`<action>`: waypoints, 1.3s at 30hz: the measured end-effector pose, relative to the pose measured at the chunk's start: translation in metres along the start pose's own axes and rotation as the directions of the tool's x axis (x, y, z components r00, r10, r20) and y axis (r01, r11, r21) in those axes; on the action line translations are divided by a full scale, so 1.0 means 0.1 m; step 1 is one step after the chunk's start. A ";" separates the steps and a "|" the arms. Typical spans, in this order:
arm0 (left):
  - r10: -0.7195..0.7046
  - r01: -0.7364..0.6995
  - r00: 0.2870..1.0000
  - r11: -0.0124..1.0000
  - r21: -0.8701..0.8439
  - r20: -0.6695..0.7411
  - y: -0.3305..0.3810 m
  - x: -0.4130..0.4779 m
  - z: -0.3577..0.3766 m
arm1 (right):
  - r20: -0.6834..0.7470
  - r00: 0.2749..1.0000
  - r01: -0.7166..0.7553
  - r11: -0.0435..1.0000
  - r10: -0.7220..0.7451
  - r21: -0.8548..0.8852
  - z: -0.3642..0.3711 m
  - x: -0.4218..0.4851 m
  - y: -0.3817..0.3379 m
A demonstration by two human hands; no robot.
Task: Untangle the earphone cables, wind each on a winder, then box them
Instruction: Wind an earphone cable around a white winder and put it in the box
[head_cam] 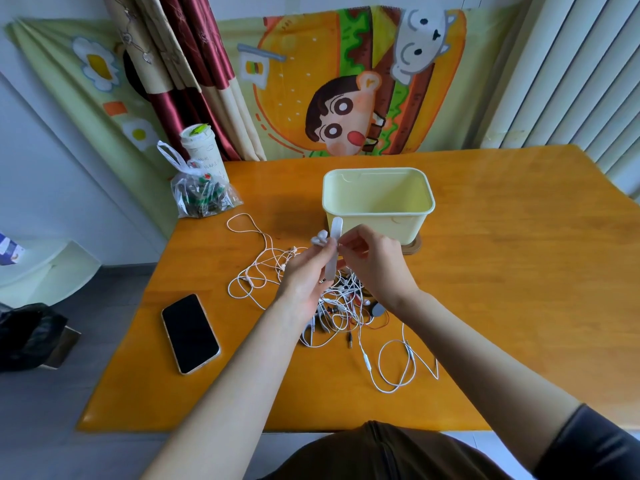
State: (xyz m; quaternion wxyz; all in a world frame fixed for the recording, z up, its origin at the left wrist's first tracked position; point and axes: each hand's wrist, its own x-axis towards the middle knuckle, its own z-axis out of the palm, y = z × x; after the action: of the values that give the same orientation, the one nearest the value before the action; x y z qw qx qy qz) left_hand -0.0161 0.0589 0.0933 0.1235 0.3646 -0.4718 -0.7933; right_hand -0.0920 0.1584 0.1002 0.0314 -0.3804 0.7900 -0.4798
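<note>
Raised above the table (pixel 502 271), the left hand (pixel 304 271) grips the white winder (pixel 333 251) upright, with earbuds (pixel 320 238) at its fingertips. The right hand (pixel 370 265) pinches the winder's upper part with curled fingers. The tangled earphone cables (pixel 339 306) lie beneath, before the box (pixel 377 199).

Phone (pixel 190 334), bag (pixel 201 195), cup (pixel 202 150)

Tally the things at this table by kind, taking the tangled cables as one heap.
Phone: 1
Yellow box: 1
Wooden base under the box: 1
Plastic bag: 1
Lidded cup: 1
Winder: 1
Earphone cable heap: 1 (separate earphones cannot be counted)
Total: 7
</note>
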 end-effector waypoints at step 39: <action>-0.131 0.148 0.987 0.965 -0.218 0.092 -0.03 0.04 -0.07 | 0.148 0.987 -0.078 0.992 0.063 0.096 0.12 0.03 0.07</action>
State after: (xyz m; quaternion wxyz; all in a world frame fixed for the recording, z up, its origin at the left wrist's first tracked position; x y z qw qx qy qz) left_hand -0.0132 0.0538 0.0871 0.0895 0.3500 -0.3569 -0.8615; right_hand -0.0932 0.1494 0.0893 0.1245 -0.3838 0.7733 -0.4890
